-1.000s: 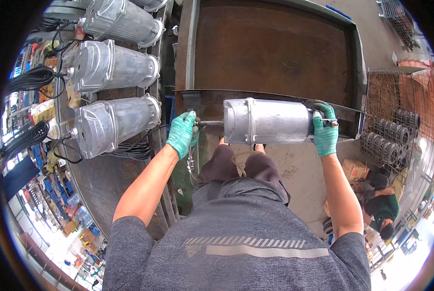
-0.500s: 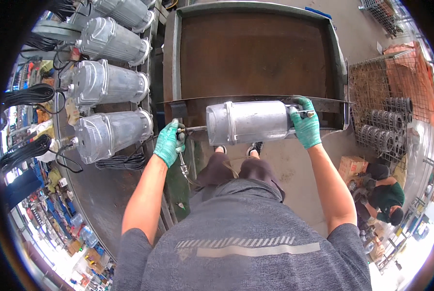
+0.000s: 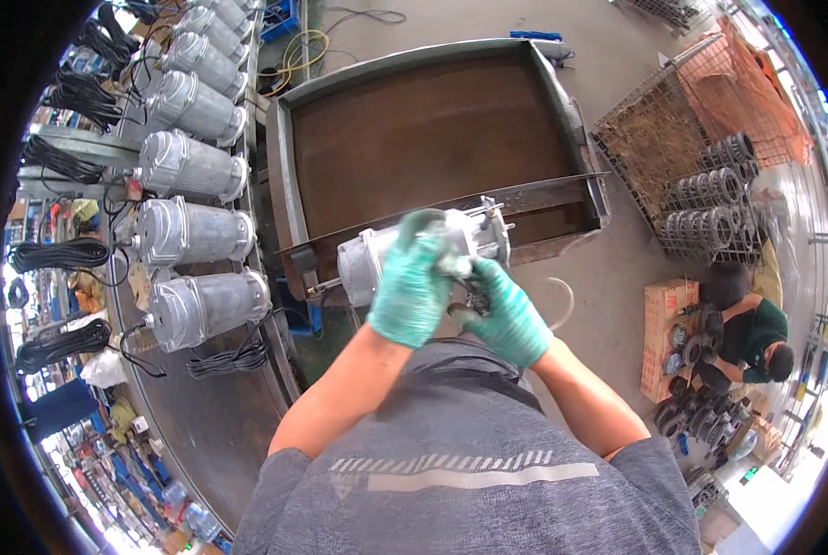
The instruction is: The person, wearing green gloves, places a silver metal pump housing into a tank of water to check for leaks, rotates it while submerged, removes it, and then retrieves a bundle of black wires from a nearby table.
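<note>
Left grip (image 3: 414, 289) and right grip (image 3: 512, 322) by the silver housing (image 3: 359, 270) — clamped or apart, unclear in blur.

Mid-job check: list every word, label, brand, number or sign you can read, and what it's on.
No text is readable here.
Cardboard box at right: printed marks, too small and blurred to read.
Shirt: pale stripes and bars, no readable words.
Metal cylinder, partly hidden by the left hand: no readable marking.

Smooth metal cylinder (image 3: 358, 270); matt metal tray (image 3: 423, 139)
</note>
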### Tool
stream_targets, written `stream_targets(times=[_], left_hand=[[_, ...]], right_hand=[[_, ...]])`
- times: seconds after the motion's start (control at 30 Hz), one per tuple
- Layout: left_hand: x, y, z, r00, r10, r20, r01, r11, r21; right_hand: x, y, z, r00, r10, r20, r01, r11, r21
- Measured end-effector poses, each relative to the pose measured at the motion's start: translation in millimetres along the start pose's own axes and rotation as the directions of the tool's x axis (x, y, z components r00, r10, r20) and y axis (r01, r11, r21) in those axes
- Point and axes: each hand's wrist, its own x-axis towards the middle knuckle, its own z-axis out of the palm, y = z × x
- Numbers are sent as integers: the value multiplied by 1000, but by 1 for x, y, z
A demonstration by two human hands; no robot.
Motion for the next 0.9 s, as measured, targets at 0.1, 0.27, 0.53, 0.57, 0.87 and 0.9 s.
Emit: stream_targets(times=[0.1, 0.27, 0.53, 0.57, 0.87, 0.9], left_hand=[[8, -20, 25, 983, -43, 176, -60, 838, 542], [17, -12, -15, 810, 323, 489, -469, -144, 871], [21, 15, -66, 979, -42, 201, -152, -807, 570], [21, 15, -69, 977, -29, 213, -148, -808, 570], [23, 13, -76, 966, 22, 258, -145, -781, 607], [22, 14, -75, 969, 19, 245, -139, -779, 611]], right_hand=[[-6, 26, -23, 989, 149, -16, -150, 985, -81], [-23, 51, -104, 979, 199, -35, -202, 961, -191], [33, 13, -122, 993, 117, -1, -117, 992, -56], [46, 17, -115, 999, -2, -42, -6, 980, -197], [115, -26, -75, 968, 81, 238, 91, 770, -631], [119, -25, -72, 962, 87, 259, 129, 691, -711]])
